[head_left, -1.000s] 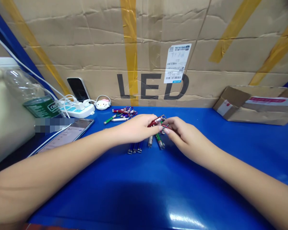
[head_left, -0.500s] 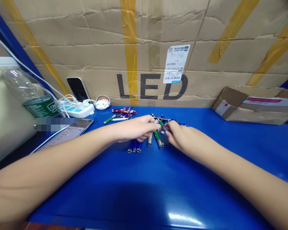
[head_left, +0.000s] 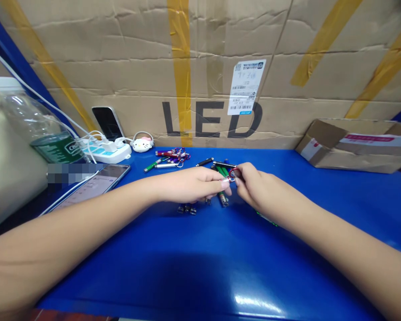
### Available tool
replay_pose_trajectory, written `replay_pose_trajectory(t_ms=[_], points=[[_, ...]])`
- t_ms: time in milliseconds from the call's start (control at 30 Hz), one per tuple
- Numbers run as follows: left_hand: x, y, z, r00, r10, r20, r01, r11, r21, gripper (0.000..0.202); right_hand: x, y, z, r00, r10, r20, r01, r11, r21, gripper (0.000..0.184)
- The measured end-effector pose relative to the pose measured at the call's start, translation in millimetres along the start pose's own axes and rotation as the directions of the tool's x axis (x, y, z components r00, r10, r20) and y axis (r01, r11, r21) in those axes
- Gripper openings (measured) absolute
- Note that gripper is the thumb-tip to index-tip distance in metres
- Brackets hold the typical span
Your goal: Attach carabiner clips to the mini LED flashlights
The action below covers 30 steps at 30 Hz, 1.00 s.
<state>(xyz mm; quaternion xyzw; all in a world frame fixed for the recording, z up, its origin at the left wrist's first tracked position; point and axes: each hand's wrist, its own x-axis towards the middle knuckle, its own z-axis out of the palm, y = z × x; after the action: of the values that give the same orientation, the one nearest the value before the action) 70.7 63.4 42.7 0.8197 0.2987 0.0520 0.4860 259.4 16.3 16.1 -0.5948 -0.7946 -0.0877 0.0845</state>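
My left hand [head_left: 200, 183] is closed, thumb and fingers pinching the silver end of what looks like a small keychain flashlight [head_left: 231, 179]; the rest is hidden by the fingers. My right hand [head_left: 252, 180] is closed on a red carabiner clip [head_left: 234, 170], right beside the left fingertips. Beneath the hands lie green flashlights [head_left: 223, 199]. Behind them are a black flashlight [head_left: 224, 164] and another black one farther left. The metal ends of blue flashlights [head_left: 187, 209] peek out below my left hand. Something thin and green [head_left: 266, 218] shows under my right wrist.
A pile of mixed keychain flashlights [head_left: 165, 166] lies behind my left forearm. At left are a phone [head_left: 118, 171], a power strip [head_left: 112, 156] with cables and a plastic bottle [head_left: 56, 147]. A large cardboard box [head_left: 137, 67] stands behind the blue table; a small open carton [head_left: 361, 156] sits at right.
My left hand has shifted right, up to the right hand's fingertips, and covers more of the blue flashlights. A black flashlight behind it and something green under my right wrist now show.
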Motion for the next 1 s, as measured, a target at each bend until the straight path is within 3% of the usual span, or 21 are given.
replay_pose_trajectory(t_ms=[233,433,500,600,700,800,900,1000], points=[[4.5,-9.6,2.9,0.997,0.013,-0.082,-0.018,0.998,-0.065,0.040,0.8,3.4,1.7,1.000,-0.022,-0.006,0.022,0.999,0.037,0.012],[11.1,-11.1,12.5,0.996,0.010,-0.092,-0.044,0.928,-0.370,0.030,1.9,7.6,-1.3,0.999,-0.029,0.044,0.022,0.988,0.152,0.010],[12.3,-9.1,10.9,0.995,0.016,-0.098,-0.053,0.920,-0.388,0.030,1.9,7.6,-1.2,0.999,-0.027,0.044,0.018,0.983,0.184,0.012],[13.1,-8.0,-3.9,0.979,-0.009,-0.204,-0.037,0.974,-0.223,0.034,1.6,8.7,-0.1,0.999,-0.012,0.041,0.002,0.971,0.240,0.018],[13.1,-16.5,-30.2,0.904,0.006,-0.426,0.062,0.987,0.145,0.038,2.0,13.1,-0.1,0.999,0.023,0.032,-0.030,0.972,0.231,0.026],[13.2,-36.2,-54.4,0.835,0.102,-0.541,0.196,0.863,0.465,0.035,3.9,20.2,-1.6,0.998,0.056,0.017,-0.058,0.982,0.178,0.026],[14.3,-57.9,-67.9,0.819,0.082,-0.568,0.313,0.765,0.562,0.033,6.2,28.2,-1.0,1.000,0.015,-0.003,-0.015,0.991,0.132,0.021],[15.3,-73.1,-73.9,0.796,0.112,-0.595,0.358,0.705,0.612,0.033,7.8,35.5,3.6,0.999,-0.051,-0.004,0.051,0.995,0.081,0.019]])
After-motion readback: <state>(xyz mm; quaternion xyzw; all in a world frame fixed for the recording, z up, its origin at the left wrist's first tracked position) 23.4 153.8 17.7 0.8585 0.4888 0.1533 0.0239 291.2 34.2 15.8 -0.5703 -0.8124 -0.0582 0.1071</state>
